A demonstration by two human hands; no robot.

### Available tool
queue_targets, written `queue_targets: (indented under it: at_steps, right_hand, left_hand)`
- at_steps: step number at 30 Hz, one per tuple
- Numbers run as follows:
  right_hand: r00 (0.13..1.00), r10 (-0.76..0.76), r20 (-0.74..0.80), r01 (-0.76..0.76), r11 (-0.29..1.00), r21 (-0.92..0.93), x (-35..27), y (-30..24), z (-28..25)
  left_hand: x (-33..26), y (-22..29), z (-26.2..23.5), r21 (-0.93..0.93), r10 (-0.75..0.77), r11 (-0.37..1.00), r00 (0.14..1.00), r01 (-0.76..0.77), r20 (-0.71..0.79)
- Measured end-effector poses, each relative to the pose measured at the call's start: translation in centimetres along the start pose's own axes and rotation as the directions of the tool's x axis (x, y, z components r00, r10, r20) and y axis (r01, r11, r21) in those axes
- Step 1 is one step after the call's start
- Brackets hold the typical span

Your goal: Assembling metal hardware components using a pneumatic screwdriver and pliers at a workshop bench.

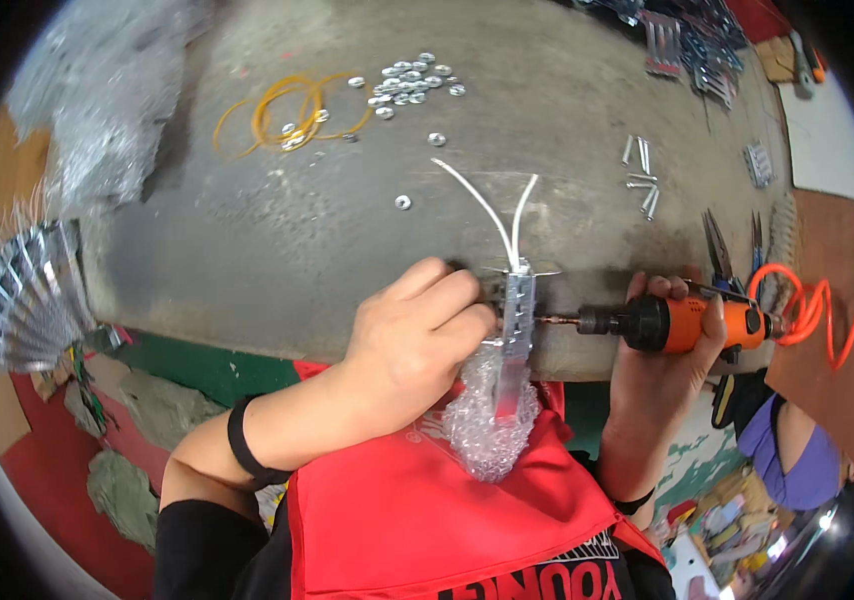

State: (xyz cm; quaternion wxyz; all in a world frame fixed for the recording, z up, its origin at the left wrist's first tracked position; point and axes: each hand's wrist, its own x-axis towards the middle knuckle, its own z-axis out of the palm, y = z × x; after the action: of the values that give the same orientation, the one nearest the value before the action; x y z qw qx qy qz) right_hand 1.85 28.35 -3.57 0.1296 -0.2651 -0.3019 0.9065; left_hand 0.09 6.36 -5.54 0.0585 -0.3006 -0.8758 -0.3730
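Near the table's front edge, a narrow silvery metal part (518,310) stands out toward the table, with two white wires (500,222) leaving its far end. Clear bubble wrap (490,425) surrounds its near end, against the red apron. My left hand (417,325) is closed at the metal part's left side, its fingertips partly hidden. My right hand (659,370) grips an orange and black air screwdriver (685,324) from below. The driver's bit (559,320) points left and meets the metal part's right side.
Several shiny nuts or washers (412,82) lie at the far middle, beside a yellow cord coil (287,110). Bolts (644,180) and pliers (717,245) are on the right. An orange air hose (797,290) trails rightward. Stacked metal parts (27,300) and plastic wrap (107,100) sit left.
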Motion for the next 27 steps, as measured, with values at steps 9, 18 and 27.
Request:
queue_targets:
  at_steps: [9, 18, 27]
  right_hand:
    - [0.999, 0.037, 0.015, -0.037, 0.999, -0.029, 0.1, 0.3, -0.1]
    - [1.0, 0.005, 0.006, -0.005, 0.998, -0.059, 0.1, 0.6, 0.1]
    - [1.0, -0.006, 0.006, 0.007, 0.999, -0.038, 0.2, 0.2, 0.3]
  left_hand:
    - [0.6, 0.3, -0.4, 0.012, 0.011, 1.0, 1.0, -0.012, 0.014]
    - [0.8, 0.0, -0.5, -0.002, 0.031, 1.0, 0.999, -0.031, 0.006]
    - [1.0, 0.3, -1.1, -0.011, -0.013, 1.0, 0.999, 0.013, -0.034]
